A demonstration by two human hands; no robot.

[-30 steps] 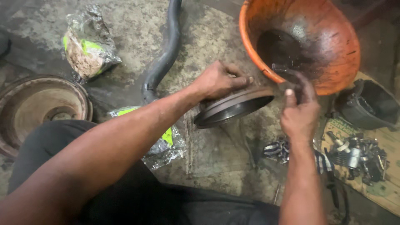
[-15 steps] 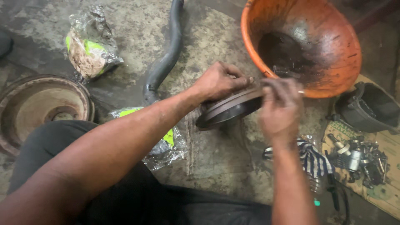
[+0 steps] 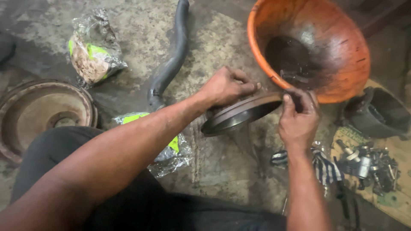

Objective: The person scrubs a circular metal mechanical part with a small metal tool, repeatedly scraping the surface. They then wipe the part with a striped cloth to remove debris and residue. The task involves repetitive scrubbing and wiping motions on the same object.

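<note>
The left hand (image 3: 227, 87) clasps the far rim of a round metal disc (image 3: 242, 113) held tilted just above the concrete floor (image 3: 222, 158); the right hand (image 3: 297, 119) pinches its near-right edge, fingers closed.

This looks like steadying the disc for inspection; turning it needs firm rim pressure; the orange basin (image 3: 338, 51) crowds its right side, the black hose (image 3: 169, 64) lies left, open floor below.

A single head-worn camera looks steeply down from above the person's lap onto a stained concrete floor (image 3: 128, 25), close enough that both forearms fill the lower frame. Taking the orange bowl (image 3: 342, 51) as landmark, the view faces forward past it: the bowl sits at upper right, a black hose (image 3: 171, 64) lies to its left, and a rusty drum (image 3: 38, 111) lies far left of it at the frame's edge.
</note>
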